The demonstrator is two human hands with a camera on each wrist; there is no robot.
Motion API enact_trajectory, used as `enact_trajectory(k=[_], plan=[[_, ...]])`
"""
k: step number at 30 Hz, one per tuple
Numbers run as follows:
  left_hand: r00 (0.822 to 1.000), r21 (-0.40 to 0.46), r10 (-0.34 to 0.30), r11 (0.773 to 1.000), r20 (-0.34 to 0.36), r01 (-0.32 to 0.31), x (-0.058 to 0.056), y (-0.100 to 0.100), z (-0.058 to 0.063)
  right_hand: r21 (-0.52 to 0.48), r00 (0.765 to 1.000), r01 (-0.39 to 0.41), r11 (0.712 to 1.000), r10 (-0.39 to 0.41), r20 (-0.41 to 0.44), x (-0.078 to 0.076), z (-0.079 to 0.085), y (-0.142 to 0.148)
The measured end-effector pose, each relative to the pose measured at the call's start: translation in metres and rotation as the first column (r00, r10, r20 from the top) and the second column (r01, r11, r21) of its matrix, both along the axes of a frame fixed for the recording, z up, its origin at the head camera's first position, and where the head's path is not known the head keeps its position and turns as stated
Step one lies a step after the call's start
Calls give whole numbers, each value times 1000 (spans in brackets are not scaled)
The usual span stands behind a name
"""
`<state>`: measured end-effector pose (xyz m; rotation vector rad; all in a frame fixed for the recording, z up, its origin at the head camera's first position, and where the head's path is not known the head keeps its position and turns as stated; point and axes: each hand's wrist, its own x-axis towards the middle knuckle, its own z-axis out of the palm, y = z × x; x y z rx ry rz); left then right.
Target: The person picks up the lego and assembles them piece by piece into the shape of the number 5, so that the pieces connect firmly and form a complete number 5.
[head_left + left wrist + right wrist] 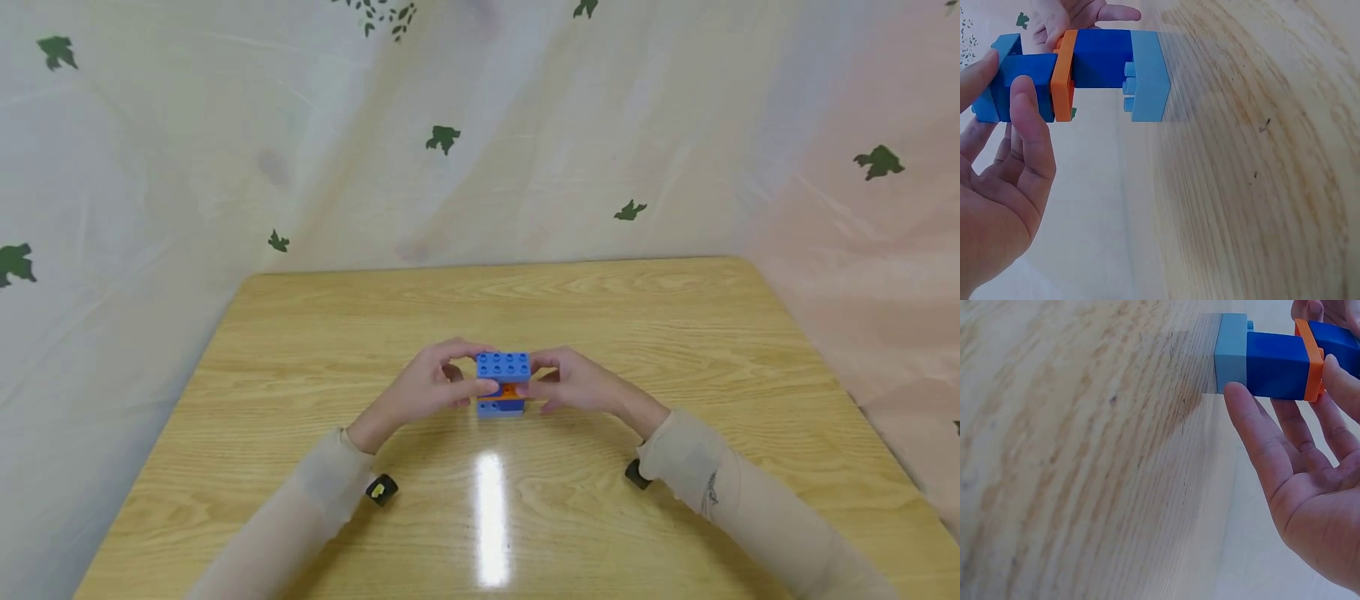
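A tower of toy building bricks (501,367) stands upright on the table between both hands. From the bottom it has a light blue brick (1151,75), a dark blue brick (1104,59), an orange plate (1063,75), a second dark blue brick (1007,90) and a light blue brick on top. The two dark blue bricks are offset to opposite sides. My left hand (427,383) grips the upper bricks from the left, thumb in front and fingers behind. From the right, my right hand (581,382) holds the tower around the orange plate, its other fingers spread along the lower bricks.
The wooden table (637,317) has rounded far corners, and light glares off its near middle. A pale cloth (525,108) with green leaf and bird shapes hangs behind and beside it. A small black device is strapped under each sleeve.
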<state>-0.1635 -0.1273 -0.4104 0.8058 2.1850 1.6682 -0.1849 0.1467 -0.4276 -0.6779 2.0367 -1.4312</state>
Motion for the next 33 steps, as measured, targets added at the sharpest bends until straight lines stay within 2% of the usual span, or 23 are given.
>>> enact_trajectory(k=[8, 24, 33], plan=[[999, -22, 17, 1000, -50, -18, 0, 0, -2, -1, 1000, -9, 1000, 9, -5, -1, -2, -1], [1000, 23, 15, 1000, 4, -15, 1, 2, -3, -5, 1000, 0, 1000, 0, 12, 0, -2, 1], [1000, -13, 13, 1000, 5, -13, 0, 1, -2, -4, 1000, -4, 1000, 4, 13, 0, -1, 1]])
